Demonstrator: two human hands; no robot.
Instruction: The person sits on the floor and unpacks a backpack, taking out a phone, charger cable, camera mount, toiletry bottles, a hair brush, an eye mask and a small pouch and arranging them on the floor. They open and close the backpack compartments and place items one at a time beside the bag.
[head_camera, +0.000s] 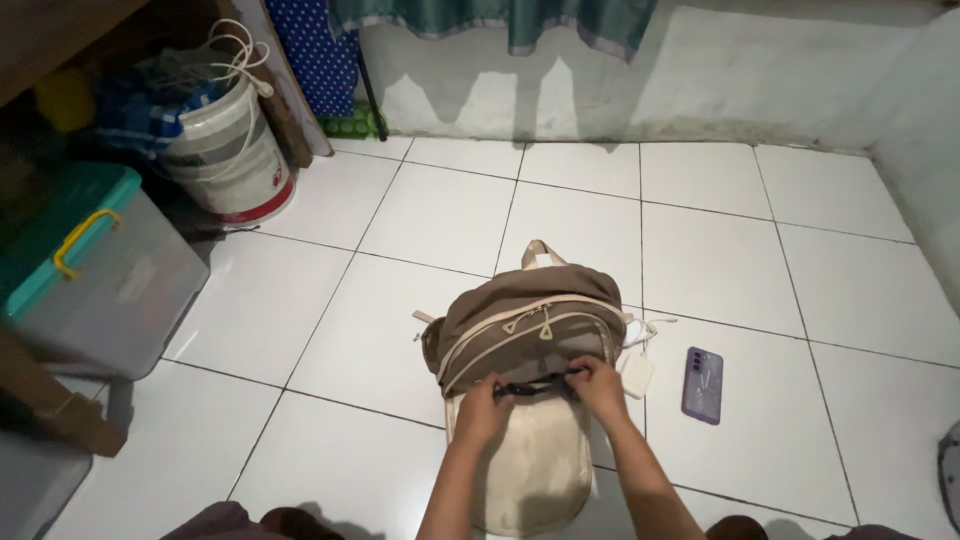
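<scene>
- A white tiled floor (700, 250) fills most of the view, seen from above by a person sitting on it.
- A brown and cream backpack (525, 330) lies flat on the tiles straight in front of the person, its top handle pointing away and its pale lower panel nearest the knees.
- A clear storage box (95, 275) with a teal lid and yellow handle stands at the far left, with a white bucket (232, 155) full of cloth and cord behind it near the wall.
- The left hand (483, 405) and the right hand (598, 385) rest on the middle of the backpack, each with fingers pressed together, pinching one end of a short black strap (535, 385) stretched between them.
- A purple phone (702, 385) lies on the floor just right of the backpack, apart from it.
- A small white charger (637, 375) with its cable sits between the phone and the backpack, touching the backpack's side.
- The zips on the backpack's upper pockets look closed; whether the black strap is fastened cannot be told. The phone and charger lie outside the backpack.
</scene>
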